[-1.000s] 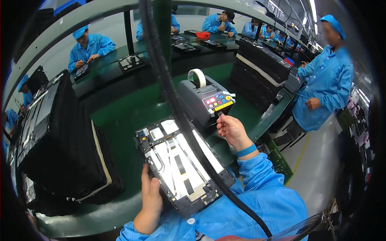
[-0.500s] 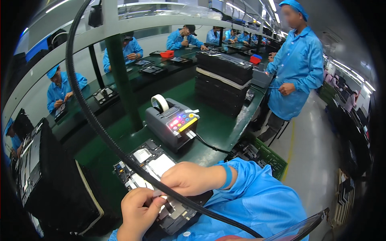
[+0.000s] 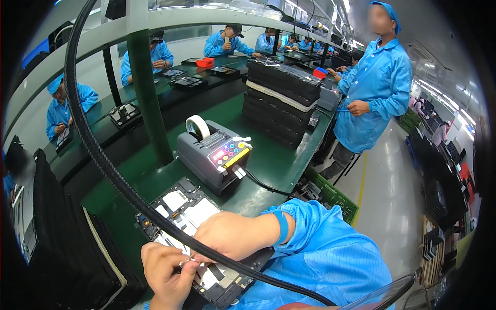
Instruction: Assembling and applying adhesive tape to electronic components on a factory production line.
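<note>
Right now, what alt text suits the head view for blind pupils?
A left hand and right hand are close together over an opened electronic device; a grey tape dispenser sits on a green bench, and a blue-coated co-worker stands beyond.

A green bench [image 3: 279, 170] is seen mid-frame. On it are set a grey tape dispenser [image 3: 207, 157] near centre, a black cable [image 3: 264, 186] to its right, a layered black stack [image 3: 279, 116] above centre and a second stack [image 3: 57, 232] at lower left.
</note>
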Demonstrator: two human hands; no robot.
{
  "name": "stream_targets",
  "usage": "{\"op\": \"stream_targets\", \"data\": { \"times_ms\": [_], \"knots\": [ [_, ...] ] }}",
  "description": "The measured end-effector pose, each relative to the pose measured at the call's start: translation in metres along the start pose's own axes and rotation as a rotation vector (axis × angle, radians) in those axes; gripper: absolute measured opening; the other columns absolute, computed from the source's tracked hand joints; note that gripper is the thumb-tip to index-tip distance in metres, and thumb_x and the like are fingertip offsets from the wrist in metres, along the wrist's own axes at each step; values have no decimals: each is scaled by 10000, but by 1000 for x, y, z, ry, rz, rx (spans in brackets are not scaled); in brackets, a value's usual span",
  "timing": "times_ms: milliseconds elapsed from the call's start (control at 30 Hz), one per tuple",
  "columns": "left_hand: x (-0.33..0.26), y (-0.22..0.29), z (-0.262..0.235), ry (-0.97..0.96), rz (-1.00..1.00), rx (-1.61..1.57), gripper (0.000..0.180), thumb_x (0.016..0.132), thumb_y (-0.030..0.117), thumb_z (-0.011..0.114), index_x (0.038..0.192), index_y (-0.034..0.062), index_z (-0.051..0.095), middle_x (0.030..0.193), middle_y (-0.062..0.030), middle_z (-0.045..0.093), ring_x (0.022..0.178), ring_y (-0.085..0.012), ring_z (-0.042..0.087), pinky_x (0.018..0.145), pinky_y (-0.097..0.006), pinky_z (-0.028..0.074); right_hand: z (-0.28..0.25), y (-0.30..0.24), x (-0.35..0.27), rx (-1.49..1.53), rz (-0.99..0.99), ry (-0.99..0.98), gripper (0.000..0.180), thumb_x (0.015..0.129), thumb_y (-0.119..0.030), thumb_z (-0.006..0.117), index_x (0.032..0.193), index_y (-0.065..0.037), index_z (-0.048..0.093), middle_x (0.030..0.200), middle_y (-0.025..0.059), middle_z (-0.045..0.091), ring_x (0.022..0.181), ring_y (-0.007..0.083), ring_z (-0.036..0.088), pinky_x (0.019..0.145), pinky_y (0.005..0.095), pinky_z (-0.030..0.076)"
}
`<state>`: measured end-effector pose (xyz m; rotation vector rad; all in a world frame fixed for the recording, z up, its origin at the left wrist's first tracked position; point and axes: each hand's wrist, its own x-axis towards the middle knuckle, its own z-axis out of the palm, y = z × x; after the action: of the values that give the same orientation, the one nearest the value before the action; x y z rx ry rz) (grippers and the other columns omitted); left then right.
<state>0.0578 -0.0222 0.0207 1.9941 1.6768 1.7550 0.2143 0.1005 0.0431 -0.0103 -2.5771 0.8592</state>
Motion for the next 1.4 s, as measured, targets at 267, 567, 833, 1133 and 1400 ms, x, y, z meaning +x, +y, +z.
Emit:
{"op": "stream_targets", "data": {
  "times_ms": [267, 567, 833, 1133, 1400],
  "knots": [
    [-7, -16, -9, 56, 65, -3, 212, 660, 202, 794, 687, 66, 635, 700, -32, 596, 739, -240, 500, 676, -331, 411, -12, -7, 12, 22, 49, 173, 283, 777, -211, 685, 1004, -48, 638, 848, 80, 641, 705, 234, 646, 616, 337, 501],
    [-2, -44, -19, 103, 11, -132, 166, 709, 158, 765, 798, 40, 689, 751, -56, 621, 730, -230, 526, 675, -325, 421, -13, 9, 38, -151, -41, 139, 245, 761, -111, 669, 975, -18, 592, 837, 111, 630, 733, 299, 624, 626, 363, 499],
    [-3, -43, -21, 117, 38, -123, 253, 835, 262, 646, 913, 26, 693, 793, -77, 616, 755, -241, 520, 699, -357, 422, -11, 10, 51, -225, -120, 80, 187, 731, -123, 713, 872, -36, 626, 907, 109, 668, 822, 286, 639, 736, 368, 493],
    [3, -70, -21, 161, 63, 321, 153, 615, 120, 687, 759, 73, 661, 768, -45, 574, 739, -271, 524, 645, -375, 415, -3, 31, 85, -108, 19, -27, 353, 758, -86, 676, 1086, -53, 549, 812, 116, 622, 793, 324, 609, 685, 406, 485],
    [2, -73, -21, 68, 166, 382, 173, 615, 182, 697, 754, 87, 657, 768, -33, 560, 729, -254, 517, 661, -387, 399, 4, 46, 112, -58, 12, -90, 322, 739, -37, 637, 1050, -57, 558, 777, 110, 614, 782, 317, 599, 674, 411, 478]
  ]
}}
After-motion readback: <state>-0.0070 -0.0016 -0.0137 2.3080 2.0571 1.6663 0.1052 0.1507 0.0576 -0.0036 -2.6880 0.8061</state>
